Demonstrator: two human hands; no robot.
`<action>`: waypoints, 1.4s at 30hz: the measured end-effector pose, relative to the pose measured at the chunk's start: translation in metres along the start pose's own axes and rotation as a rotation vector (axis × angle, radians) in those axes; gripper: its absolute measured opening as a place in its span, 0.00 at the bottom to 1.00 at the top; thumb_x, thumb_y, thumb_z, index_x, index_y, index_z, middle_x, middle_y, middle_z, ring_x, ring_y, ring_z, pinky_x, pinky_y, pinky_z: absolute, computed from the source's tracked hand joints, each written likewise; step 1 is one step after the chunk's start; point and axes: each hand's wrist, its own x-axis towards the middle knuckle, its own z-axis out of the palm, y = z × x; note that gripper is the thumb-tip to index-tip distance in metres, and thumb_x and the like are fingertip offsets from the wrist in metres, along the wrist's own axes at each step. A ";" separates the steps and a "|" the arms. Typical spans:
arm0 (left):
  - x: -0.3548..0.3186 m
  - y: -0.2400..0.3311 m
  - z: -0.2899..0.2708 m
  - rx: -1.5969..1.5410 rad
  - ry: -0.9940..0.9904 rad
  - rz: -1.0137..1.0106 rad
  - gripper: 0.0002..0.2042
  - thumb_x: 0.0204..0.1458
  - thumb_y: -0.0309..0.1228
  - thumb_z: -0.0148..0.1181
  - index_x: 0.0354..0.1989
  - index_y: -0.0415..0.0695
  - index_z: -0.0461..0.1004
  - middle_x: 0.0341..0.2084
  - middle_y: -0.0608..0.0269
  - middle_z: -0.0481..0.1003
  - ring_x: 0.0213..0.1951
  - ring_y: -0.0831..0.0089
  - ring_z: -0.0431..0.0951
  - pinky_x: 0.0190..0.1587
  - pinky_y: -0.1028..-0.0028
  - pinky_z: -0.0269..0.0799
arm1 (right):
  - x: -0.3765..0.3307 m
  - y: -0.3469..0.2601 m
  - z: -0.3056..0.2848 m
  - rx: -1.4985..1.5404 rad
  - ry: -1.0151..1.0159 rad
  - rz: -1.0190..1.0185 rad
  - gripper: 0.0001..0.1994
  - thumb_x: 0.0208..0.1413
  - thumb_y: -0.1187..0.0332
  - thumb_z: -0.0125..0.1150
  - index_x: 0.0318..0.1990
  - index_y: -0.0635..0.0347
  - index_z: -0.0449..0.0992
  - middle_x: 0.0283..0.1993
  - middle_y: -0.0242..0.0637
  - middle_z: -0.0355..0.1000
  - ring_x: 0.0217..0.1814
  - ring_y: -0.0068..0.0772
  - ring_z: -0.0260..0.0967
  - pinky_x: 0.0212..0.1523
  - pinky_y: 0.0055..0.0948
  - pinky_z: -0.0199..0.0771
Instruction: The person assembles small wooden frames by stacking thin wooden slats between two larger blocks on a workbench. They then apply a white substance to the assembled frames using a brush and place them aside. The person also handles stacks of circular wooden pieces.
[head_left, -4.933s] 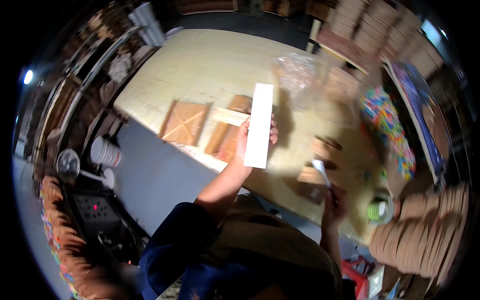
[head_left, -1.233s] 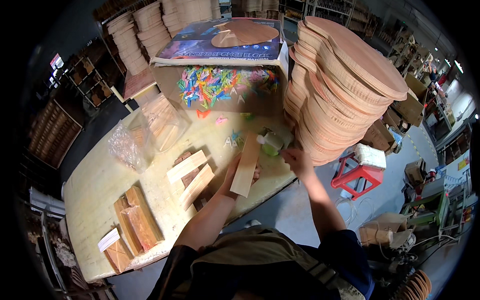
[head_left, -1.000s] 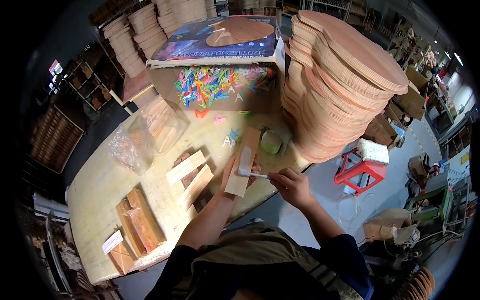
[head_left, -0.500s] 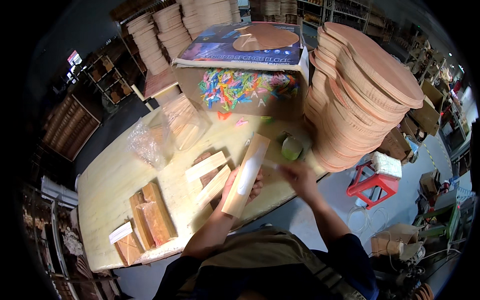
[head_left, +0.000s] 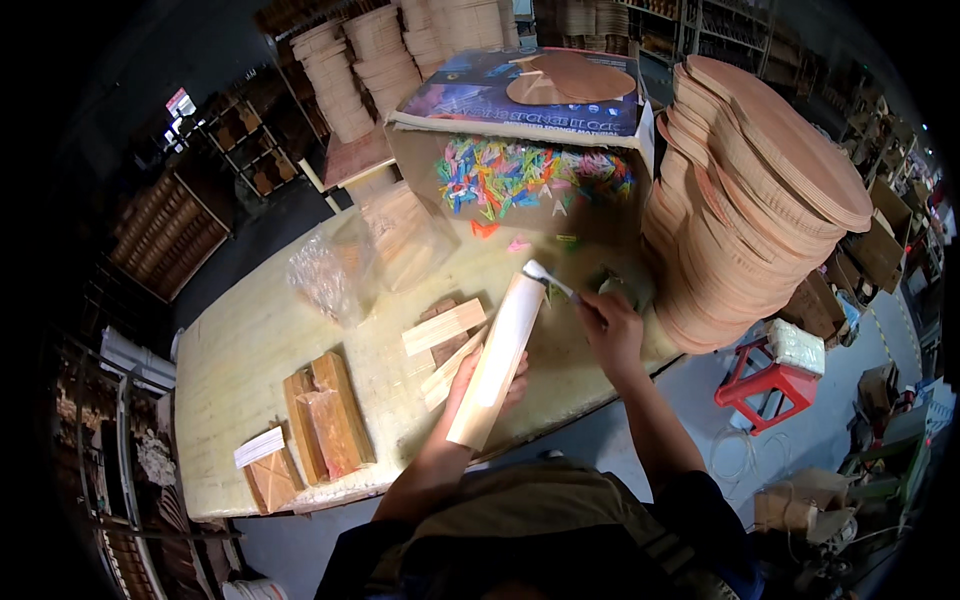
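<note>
Currently, my left hand (head_left: 463, 390) grips a white-coated wood strip (head_left: 500, 362) over the desk (head_left: 235, 350); my right hand (head_left: 614, 330) pinches a white-tipped brush (head_left: 561, 283) at the strip's far end. Beyond: box (head_left: 450, 92) of colourful clips (head_left: 530, 177) beside stacked wooden panels (head_left: 735, 225).

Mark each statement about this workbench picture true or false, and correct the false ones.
1. The left hand holds a pale wooden strip. True.
2. The right hand is empty. False: it holds a brush, whose white head is at the strip's far end.
3. The clips in the open box are all one colour. False: they are of many colours.
4. A red stool stands on the floor to the right of the table. True.
5. The tall stack of shaped boards is left of the box. False: it stands to the right of it.
</note>
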 end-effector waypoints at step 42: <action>-0.031 0.020 0.001 0.134 0.005 0.092 0.27 0.55 0.47 0.48 0.51 0.31 0.68 0.37 0.57 0.71 0.27 0.70 0.65 0.25 0.76 0.60 | 0.000 -0.031 0.003 0.141 -0.109 0.042 0.08 0.48 0.75 0.66 0.38 0.58 0.81 0.29 0.37 0.74 0.26 0.30 0.71 0.28 0.28 0.71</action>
